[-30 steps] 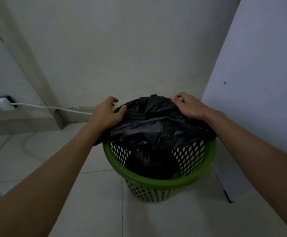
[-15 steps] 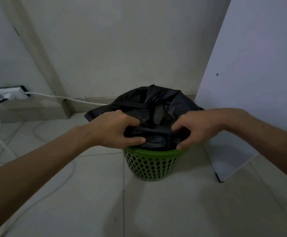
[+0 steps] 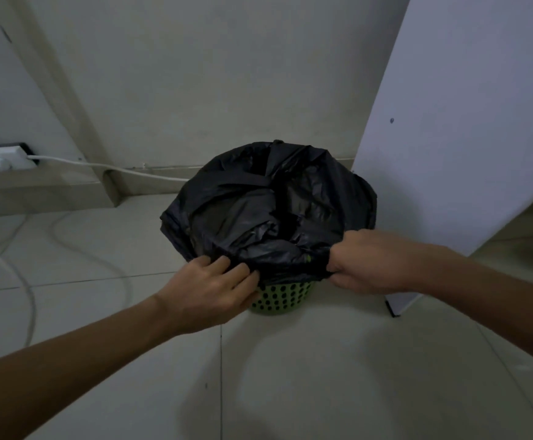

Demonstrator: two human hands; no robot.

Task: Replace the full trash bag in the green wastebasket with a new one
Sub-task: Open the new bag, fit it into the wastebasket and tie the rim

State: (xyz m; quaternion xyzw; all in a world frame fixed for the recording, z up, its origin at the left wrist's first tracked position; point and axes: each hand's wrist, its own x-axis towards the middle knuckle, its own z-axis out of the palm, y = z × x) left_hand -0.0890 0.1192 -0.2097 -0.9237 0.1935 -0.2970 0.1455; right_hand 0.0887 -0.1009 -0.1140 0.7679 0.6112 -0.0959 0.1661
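Where pale glossy floor tiles (image 3: 322, 376) meet the wall (image 3: 227, 74), beside a leaning flat white panel (image 3: 465, 122), a crinkled black trash bag (image 3: 259, 211) bulges from and drapes over an upright round green wastebasket (image 3: 281, 296) of perforated plastic, mouth upward. Fingers curled, the left hand (image 3: 208, 290) and right hand (image 3: 370, 262) each grip its near hem.

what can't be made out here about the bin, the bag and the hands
Head view only:
Green wastebasket: rim and upper wall hidden under the black bag.
Bag's contents: hidden by its opaque folds.
Left hand: grip unclear; fingertips merge with the bag's dark hem.
Right hand: fingertips hidden behind the fold it pinches.
Power strip: cut off by the left edge.
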